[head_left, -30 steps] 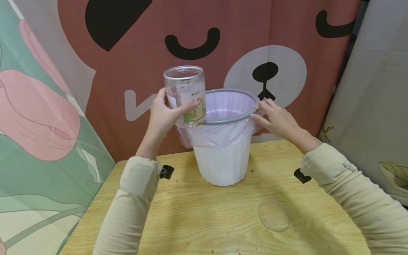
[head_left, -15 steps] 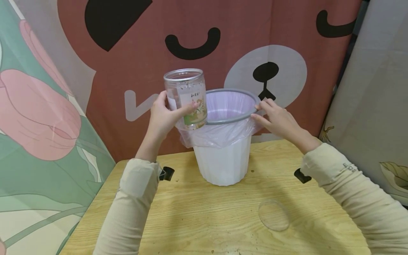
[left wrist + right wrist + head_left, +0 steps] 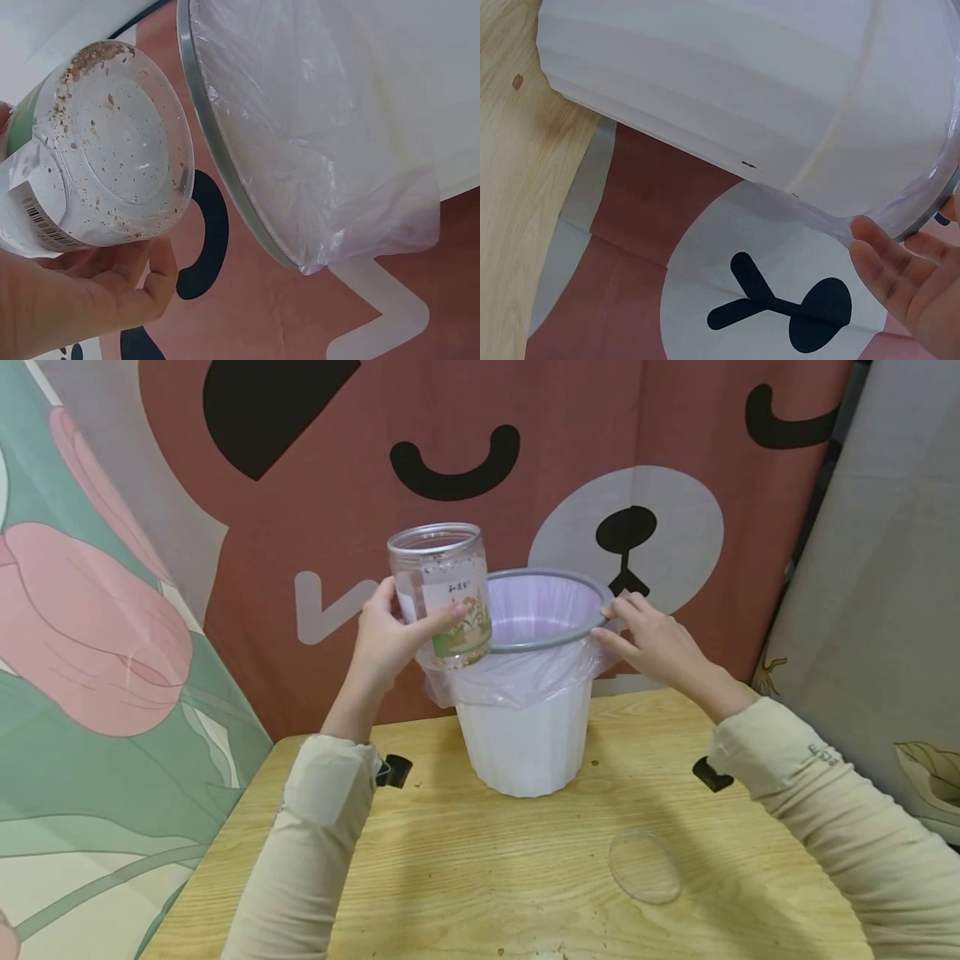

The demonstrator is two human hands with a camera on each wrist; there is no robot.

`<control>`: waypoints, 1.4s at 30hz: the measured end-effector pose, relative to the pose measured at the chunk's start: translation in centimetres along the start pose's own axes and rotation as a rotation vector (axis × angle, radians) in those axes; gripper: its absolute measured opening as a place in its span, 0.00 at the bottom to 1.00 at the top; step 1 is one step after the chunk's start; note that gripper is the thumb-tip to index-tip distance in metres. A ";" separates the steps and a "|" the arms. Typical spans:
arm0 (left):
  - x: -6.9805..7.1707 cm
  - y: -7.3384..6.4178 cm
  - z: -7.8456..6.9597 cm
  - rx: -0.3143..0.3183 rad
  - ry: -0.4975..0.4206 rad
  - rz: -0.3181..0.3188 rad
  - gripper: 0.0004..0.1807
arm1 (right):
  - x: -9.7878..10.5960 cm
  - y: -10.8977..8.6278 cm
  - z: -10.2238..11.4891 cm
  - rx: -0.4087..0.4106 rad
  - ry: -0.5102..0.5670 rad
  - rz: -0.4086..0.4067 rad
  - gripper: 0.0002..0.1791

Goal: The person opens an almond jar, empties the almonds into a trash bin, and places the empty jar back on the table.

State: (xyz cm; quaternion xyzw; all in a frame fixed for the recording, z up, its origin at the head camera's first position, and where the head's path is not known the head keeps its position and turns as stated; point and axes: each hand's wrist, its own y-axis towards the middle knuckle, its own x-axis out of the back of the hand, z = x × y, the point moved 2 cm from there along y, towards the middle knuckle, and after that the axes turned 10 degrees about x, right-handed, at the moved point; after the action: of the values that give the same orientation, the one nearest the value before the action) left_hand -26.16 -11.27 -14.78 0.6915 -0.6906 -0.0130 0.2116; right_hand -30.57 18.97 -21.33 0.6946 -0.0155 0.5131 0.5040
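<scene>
My left hand (image 3: pixel 390 631) grips a clear plastic jar (image 3: pixel 442 597) with a printed label and a metal rim around its open top. The jar stands nearly upright, slightly tilted, in front of the left side of the trash can's rim. Brown crumbs cling to its bottom and inner wall in the left wrist view, where a barcode sticker (image 3: pixel 45 217) also shows. The white trash can (image 3: pixel 525 747) wears a thin pinkish bag (image 3: pixel 517 677) held by a grey ring (image 3: pixel 551 642). My right hand (image 3: pixel 652 635) holds the ring's right side between thumb and fingers.
A clear round lid (image 3: pixel 645 867) lies on the wooden table (image 3: pixel 450 877), front right of the can. Black clips (image 3: pixel 711 774) sit on the table at both sides. A cloth with a cartoon bear (image 3: pixel 337 510) hangs close behind.
The jar in my left hand has come down a little and shifted slightly right. My right hand keeps its hold on the trash can's ring.
</scene>
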 end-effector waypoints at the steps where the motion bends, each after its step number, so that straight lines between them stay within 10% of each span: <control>1: 0.0 0.0 0.0 -0.001 -0.005 0.006 0.35 | 0.0 0.0 0.0 0.000 0.000 0.000 0.14; 35: -0.3 0.1 0.8 -0.155 -0.227 0.331 0.24 | -0.1 0.0 -0.1 -0.002 0.003 -0.005 0.15; 42: -0.2 0.1 0.9 -0.163 -0.222 0.308 0.25 | -0.1 -0.1 0.0 -0.005 0.002 -0.003 0.15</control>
State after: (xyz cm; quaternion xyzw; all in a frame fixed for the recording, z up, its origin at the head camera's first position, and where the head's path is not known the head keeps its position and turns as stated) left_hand -26.53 -11.36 -15.61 0.5526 -0.8040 -0.1122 0.1889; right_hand -30.57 19.02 -21.44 0.6929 -0.0151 0.5131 0.5064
